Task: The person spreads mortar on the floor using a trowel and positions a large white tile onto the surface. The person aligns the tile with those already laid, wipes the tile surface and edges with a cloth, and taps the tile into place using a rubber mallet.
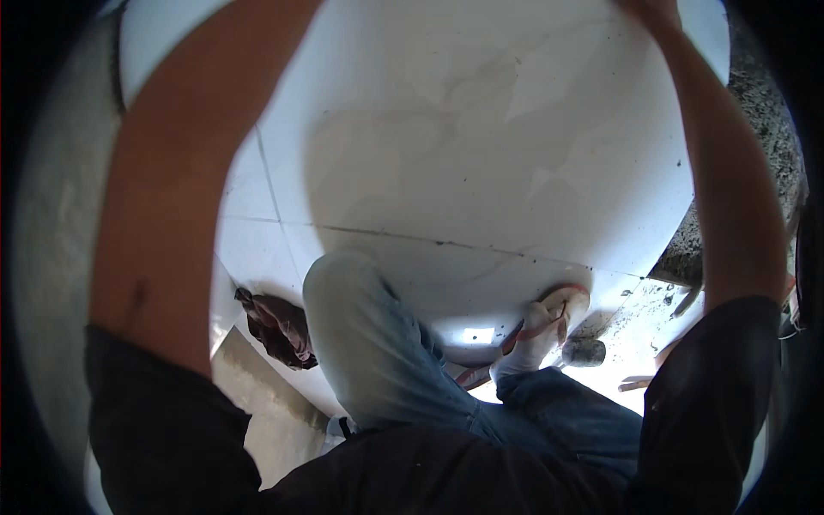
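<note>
Both my arms reach forward over a large white tile [481,154] with faint grey marbling and small dark specks. The left forearm [172,206] runs up past the top edge, so the left hand lies outside the picture. My right hand [650,10] is only partly seen at the top, by the tile's far right part. Its fingers are cut off, and whether it touches or holds anything cannot be made out. A dark joint line [438,243] crosses the tiled surface in front of my bent knee [352,292].
A crumpled dark brown cloth [279,328] lies left of my knee. By my sandalled foot [558,311] is a dark cylindrical block [584,351], perhaps a mallet head. Rough grey mortar [764,112] borders the tiles at right; a plain grey surface [64,223] is at left.
</note>
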Demonstrator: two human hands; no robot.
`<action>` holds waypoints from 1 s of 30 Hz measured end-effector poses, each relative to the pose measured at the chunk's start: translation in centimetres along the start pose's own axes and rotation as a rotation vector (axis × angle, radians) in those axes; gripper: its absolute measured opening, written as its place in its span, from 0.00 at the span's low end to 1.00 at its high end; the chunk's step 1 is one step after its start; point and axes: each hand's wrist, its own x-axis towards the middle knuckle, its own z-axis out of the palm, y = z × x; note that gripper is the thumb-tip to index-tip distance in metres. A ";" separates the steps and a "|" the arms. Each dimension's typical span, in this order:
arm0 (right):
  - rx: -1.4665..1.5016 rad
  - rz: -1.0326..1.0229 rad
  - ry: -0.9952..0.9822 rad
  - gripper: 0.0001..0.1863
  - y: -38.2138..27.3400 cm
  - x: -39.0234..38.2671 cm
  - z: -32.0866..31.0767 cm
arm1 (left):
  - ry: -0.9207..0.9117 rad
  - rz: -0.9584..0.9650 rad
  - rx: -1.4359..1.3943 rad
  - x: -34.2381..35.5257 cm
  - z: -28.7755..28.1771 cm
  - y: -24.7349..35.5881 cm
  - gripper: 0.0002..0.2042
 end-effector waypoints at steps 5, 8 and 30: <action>-0.026 -0.102 -0.243 0.44 2.7 -11.7 -5.6 | 0.137 0.106 0.137 -15.7 0.4 0.8 0.33; 0.030 -0.153 -0.608 0.46 4.4 -17.8 -11.8 | 0.124 0.348 0.025 -25.4 1.2 -1.1 0.29; 0.729 0.567 -0.416 0.24 17.9 -47.1 -28.2 | -0.098 -0.765 -0.744 -40.4 -10.5 -16.8 0.29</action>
